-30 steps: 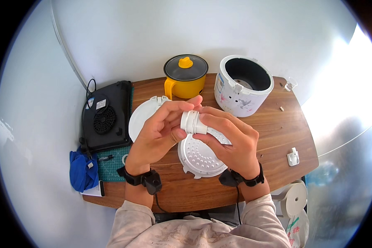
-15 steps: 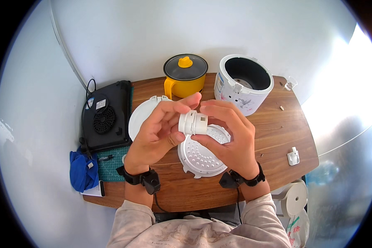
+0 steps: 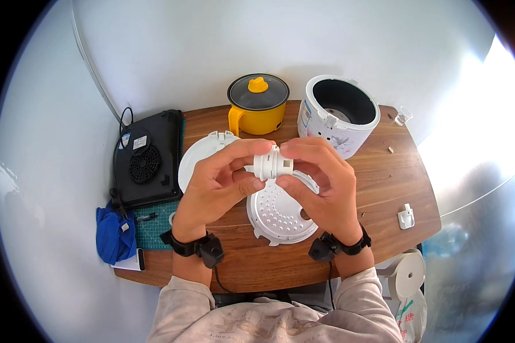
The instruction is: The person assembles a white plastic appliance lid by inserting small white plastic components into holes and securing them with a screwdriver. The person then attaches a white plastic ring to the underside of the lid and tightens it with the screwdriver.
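Observation:
Both hands hold a small white steam valve (image 3: pixel 273 164) of a rice cooker, a ribbed plastic cylinder with slots and a square opening, lying on its side in the air. My left hand (image 3: pixel 220 183) pinches its left end between thumb and fingers. Its right end is gripped the same way by my right hand (image 3: pixel 325 183). Below them on the table lies a round, dimpled metal inner lid (image 3: pixel 280 220) with a white rim, partly covered by my right hand. A white outer lid (image 3: pixel 203 154) rests behind my left hand.
At the back stand a yellow pot (image 3: pixel 260 117) with a dark lid and an open white rice cooker body (image 3: pixel 332 131). A black induction cooker (image 3: pixel 149 163) lies at left, near a blue cloth (image 3: pixel 115 234) and green cutting mat (image 3: pixel 154 231). A white plastic piece (image 3: pixel 406 217) sits at right.
The steam valve has shifted slightly right and turned a little. My left fingers have closed down onto its top, and my right hand has moved slightly right with it.

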A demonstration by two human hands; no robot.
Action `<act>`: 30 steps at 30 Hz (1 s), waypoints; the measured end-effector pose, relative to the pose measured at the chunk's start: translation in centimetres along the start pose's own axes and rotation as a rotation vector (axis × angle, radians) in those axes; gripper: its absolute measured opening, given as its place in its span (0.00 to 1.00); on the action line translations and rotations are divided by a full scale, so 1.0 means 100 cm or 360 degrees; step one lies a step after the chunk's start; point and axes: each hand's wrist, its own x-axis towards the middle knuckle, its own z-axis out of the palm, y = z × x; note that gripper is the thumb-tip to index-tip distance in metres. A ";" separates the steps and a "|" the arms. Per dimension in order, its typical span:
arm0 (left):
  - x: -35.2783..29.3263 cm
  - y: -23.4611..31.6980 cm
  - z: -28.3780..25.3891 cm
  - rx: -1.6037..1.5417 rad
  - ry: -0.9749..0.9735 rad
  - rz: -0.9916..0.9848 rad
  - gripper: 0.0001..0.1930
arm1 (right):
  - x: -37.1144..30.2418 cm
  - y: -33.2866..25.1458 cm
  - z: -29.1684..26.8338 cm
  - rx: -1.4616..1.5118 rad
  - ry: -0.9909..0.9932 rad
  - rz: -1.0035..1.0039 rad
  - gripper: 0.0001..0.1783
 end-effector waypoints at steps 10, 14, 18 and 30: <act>0.001 0.005 0.005 -0.0088 0.0100 -0.0129 0.27 | -0.004 0.001 0.000 0.0064 0.0064 0.0115 0.22; 0.001 0.005 0.006 -0.0143 0.0107 -0.0129 0.28 | -0.003 -0.001 0.001 0.0116 0.0085 0.0161 0.21; 0.002 0.007 0.006 -0.0180 0.0158 -0.0223 0.29 | -0.003 -0.001 0.001 -0.0120 0.0046 -0.0027 0.21; 0.001 0.009 0.005 -0.0120 0.0111 -0.0273 0.30 | -0.003 -0.006 -0.003 -0.0271 -0.0006 -0.0066 0.19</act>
